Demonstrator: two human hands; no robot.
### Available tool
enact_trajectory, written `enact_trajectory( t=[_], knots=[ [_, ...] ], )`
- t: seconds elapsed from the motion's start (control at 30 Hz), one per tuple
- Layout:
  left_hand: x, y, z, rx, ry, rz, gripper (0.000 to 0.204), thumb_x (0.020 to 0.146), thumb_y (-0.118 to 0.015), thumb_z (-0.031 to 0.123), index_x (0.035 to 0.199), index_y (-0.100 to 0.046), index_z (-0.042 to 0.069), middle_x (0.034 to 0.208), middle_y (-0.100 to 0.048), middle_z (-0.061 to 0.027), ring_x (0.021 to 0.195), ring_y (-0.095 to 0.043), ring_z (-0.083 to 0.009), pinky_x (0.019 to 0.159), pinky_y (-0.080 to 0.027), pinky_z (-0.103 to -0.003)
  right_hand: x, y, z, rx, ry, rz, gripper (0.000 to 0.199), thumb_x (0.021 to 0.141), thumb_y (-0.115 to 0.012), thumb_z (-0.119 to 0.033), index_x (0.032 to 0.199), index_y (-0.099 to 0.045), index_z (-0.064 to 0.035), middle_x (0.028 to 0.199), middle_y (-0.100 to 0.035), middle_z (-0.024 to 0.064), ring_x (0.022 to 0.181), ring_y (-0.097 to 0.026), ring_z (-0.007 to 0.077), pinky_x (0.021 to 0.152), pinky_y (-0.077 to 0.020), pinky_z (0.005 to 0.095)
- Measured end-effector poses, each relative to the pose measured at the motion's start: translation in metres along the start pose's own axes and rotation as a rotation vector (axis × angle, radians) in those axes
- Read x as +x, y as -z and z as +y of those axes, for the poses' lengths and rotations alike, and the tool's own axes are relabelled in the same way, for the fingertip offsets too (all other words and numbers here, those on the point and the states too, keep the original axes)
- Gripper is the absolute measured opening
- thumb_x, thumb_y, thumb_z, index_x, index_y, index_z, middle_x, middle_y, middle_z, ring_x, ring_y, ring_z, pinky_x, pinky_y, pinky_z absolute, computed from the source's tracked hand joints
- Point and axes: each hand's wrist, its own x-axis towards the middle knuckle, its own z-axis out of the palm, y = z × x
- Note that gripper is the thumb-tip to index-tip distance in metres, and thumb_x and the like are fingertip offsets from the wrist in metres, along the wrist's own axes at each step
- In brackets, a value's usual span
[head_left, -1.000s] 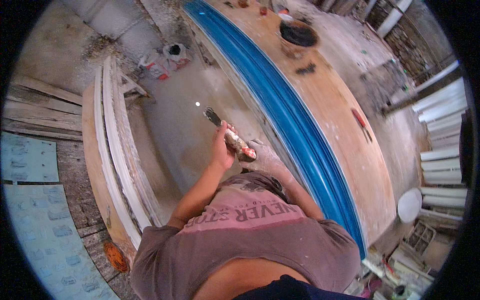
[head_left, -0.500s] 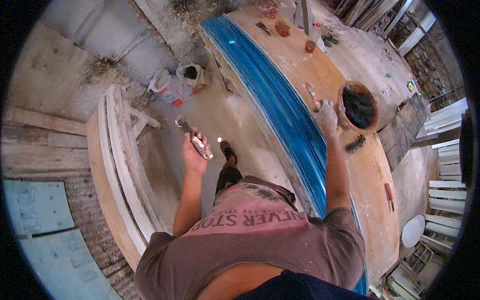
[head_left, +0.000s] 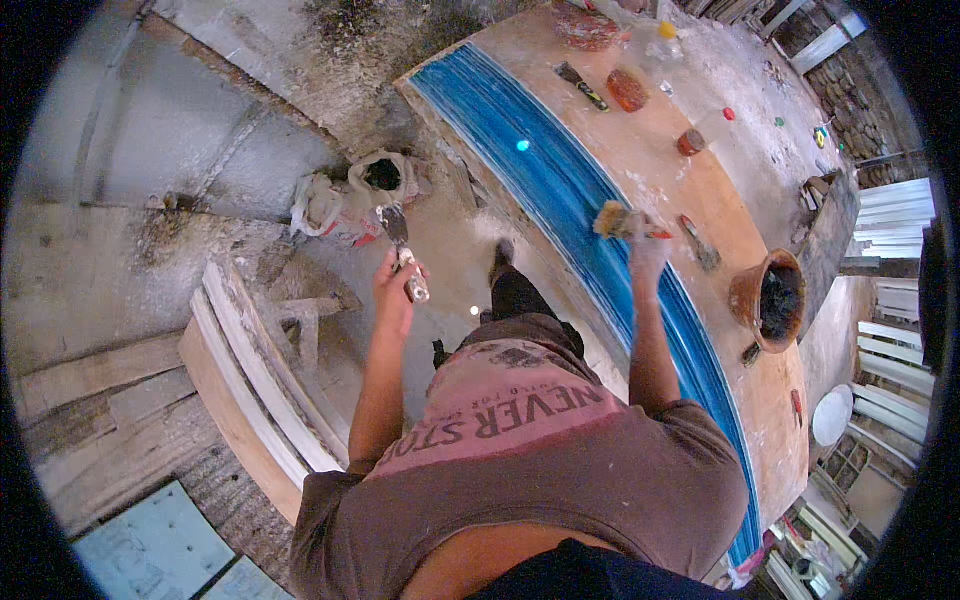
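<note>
My left hand [head_left: 396, 290] is wrapped round the pale, smeared handle of a putty knife [head_left: 394, 224], its blade pointing up and away from me, clear of the bench. My right hand [head_left: 645, 255] grips a paintbrush [head_left: 612, 219] with tan bristles and a reddish handle. Those bristles are over the long blue moulded strip [head_left: 560, 180]; whether they touch it I cannot tell. Just right of that hand a second brush [head_left: 700, 243] lies on the wooden board [head_left: 720, 340]. Beyond it stands a brown bowl [head_left: 742, 300] with dark contents.
Farther along the board are a scraper [head_left: 583, 86], reddish containers [head_left: 627, 90] [head_left: 691, 142] and a red-handled tool [head_left: 797, 408]. White sacks [head_left: 320, 207] stand on the floor ahead. A curved wooden piece with white edges [head_left: 255, 370] is at my left.
My view has swung, so the bench and bowl sit differently. My right hand has moved from beside the bowl to the blue strip, with a paintbrush in it. The left still holds the putty knife.
</note>
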Motion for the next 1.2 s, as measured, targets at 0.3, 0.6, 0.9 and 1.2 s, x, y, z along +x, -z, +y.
enact_trajectory(
  t=[0.3, 0.6, 0.9, 1.2],
  knots=[
    [0.167, 0.051, 0.056, -0.163, -0.001, 0.133, 0.024, 0.089, -0.059, 0.006, 0.113, -0.057, 0.003, 0.097, -0.062, -0.0084, 0.083, -0.062, -0.0201, 0.075, -0.054, -0.035, 0.095, -0.372, -0.139, 0.335, -0.190, -0.120, 0.034, 0.089, -0.069, -0.039, 0.094, -0.077, -0.0060, 0.086, -0.074, 0.0065, 0.074, -0.067, 0.0148, 0.070, -0.0533, 0.0311],
    [0.293, -0.020, 0.162, 0.044, 0.147, 0.038, 0.029, 0.092, -0.061, 0.011, 0.120, -0.058, 0.002, 0.099, -0.063, -0.0091, 0.089, -0.064, -0.0223, 0.078, -0.058, -0.043, 0.207, -0.443, -0.134, 0.348, 0.058, -0.258, 0.041, 0.086, -0.074, -0.042, 0.099, -0.075, -0.0030, 0.084, -0.074, 0.0061, 0.078, -0.067, 0.0156, 0.074, -0.0521, 0.0307],
    [0.423, -0.021, 0.179, -0.028, 0.182, -0.226, 0.026, 0.094, -0.057, 0.003, 0.119, -0.053, 0.001, 0.110, -0.059, -0.0108, 0.095, -0.060, -0.0220, 0.089, -0.058, -0.051, -0.035, -0.190, -0.126, -0.440, -0.172, 0.186, 0.019, 0.089, -0.073, -0.017, 0.100, -0.073, -0.0022, 0.096, -0.072, 0.0108, 0.088, -0.068, 0.0215, 0.081, -0.0532, 0.0322],
    [0.471, -0.056, 0.201, 0.082, 0.266, -0.443, 0.022, 0.095, -0.058, 0.004, 0.117, -0.054, 0.002, 0.109, -0.059, -0.0097, 0.094, -0.060, -0.0229, 0.097, -0.056, -0.052, 0.113, -0.483, -0.150, -0.189, -0.160, 0.070, 0.033, 0.089, -0.067, -0.040, 0.097, -0.078, -0.0103, 0.093, -0.074, 0.0130, 0.082, -0.073, 0.0262, 0.073, -0.0565, 0.0354]
  ],
)
